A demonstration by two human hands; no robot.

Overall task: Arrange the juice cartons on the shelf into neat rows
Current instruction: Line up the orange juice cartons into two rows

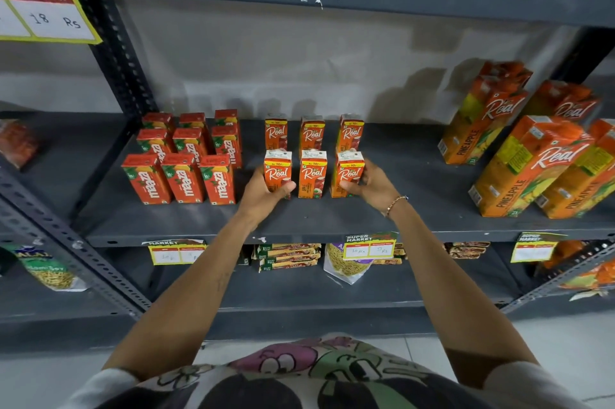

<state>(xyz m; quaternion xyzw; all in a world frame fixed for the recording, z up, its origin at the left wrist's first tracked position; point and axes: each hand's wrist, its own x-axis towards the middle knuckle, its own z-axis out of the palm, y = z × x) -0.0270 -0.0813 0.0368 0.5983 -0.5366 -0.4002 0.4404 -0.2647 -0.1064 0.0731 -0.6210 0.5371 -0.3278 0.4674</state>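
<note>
On the grey shelf (299, 222) stand small orange Real apple cartons in two rows of three. My left hand (263, 192) grips the front left Real carton (278, 169). My right hand (369, 185) grips the front right Real carton (349, 172). The front middle Real carton (312, 175) stands free between them. The back row of Real cartons (312, 134) is upright behind. To the left, several red Maaza cartons (184, 165) stand in three rows of three.
Large Real pineapple cartons (532, 162) lean at the right end of the shelf. A slotted steel upright (113, 52) bounds the left side. Price tags (369, 247) hang on the shelf edge. Snack packets (286, 257) lie on the shelf below.
</note>
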